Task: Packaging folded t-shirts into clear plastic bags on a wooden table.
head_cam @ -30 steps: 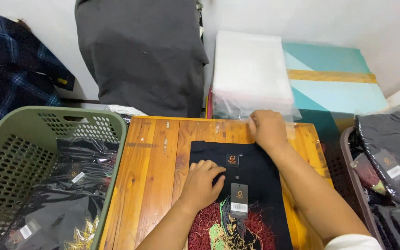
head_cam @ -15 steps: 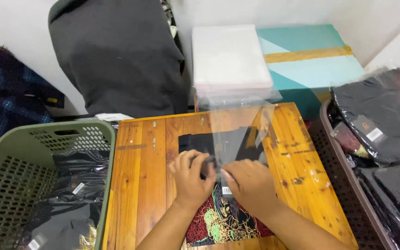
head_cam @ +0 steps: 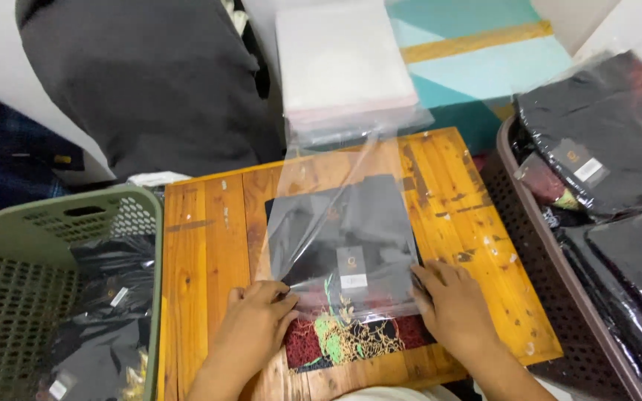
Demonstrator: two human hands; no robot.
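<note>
Gripping clear bag (head_cam: 336,230) edges, left hand (head_cam: 253,327), right hand (head_cam: 451,308), palms down, over folded shirt (head_cam: 351,334)

Green basket (head_cam: 9,245) (bagged shirts (head_cam: 105,312) inside)

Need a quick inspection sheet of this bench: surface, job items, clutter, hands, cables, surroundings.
Surface: wooden table, worn and stained.
Job's things: folded black shirt with red-green print, clear plastic bag lying over it.
Clutter: nothing seen.
Grippers: left hand and right hand grip the bag's near edge.
Cables: nothing seen.
Surroundings: green basket and brown basket, both holding bagged shirts; stack of clear bags; dark cloth.
</note>
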